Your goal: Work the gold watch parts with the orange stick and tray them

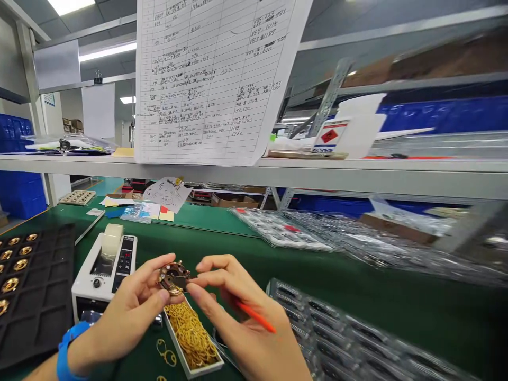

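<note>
My left hand (137, 296), with a blue band at the wrist, grips a round gold watch case (173, 277) between thumb and fingers. The case is tilted, and its inside looks dark. At the case's right edge, the thumb and fingertips of my right hand (242, 312) are closed around a small dark piece that I cannot make out clearly. A slim orange stick-like tool (256, 316) is tucked in the same hand, its far end hidden by the fingers. Below the hands stands a white box (180, 346) filled with yellow ring-shaped bands (190, 336).
A black compartment tray (51, 296) with several gold watch cases lies left, beside a white tape dispenser (85, 288). Clear plastic trays (349, 338) sit right. Loose yellow rings (169, 357) lie on the green table. A shelf (357, 173) with a handwritten sheet (214, 79) crosses above.
</note>
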A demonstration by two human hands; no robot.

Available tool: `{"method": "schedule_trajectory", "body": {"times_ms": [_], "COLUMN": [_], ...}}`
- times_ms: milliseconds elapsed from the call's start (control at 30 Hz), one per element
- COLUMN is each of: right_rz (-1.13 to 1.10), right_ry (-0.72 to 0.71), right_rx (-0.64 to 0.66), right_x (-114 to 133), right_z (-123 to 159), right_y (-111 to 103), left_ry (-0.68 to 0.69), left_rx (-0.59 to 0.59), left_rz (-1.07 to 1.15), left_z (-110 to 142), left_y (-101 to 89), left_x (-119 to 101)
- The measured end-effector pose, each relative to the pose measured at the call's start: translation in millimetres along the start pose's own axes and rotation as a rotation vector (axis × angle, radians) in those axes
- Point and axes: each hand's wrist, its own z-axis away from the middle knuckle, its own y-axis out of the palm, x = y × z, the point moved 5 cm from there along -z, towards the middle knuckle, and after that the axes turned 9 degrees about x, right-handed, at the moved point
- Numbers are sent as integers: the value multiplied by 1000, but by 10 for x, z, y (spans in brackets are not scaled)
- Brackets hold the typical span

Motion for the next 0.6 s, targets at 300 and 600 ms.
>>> {"method": "schedule_trajectory", "body": {"times_ms": [300,600], "right_rz": [-99,-104], "right_ry": [111,205], "right_rx": [63,83], "right_x": [-83,-72], "right_z": [-52,-48], "right_y": [94,87], "left_ry": [-35,-58], "left_rx": [-5,39], "left_rz": [-153,-370], "left_z": [50,57], "left_y": [-18,-11], "left_x": [6,-2]}}
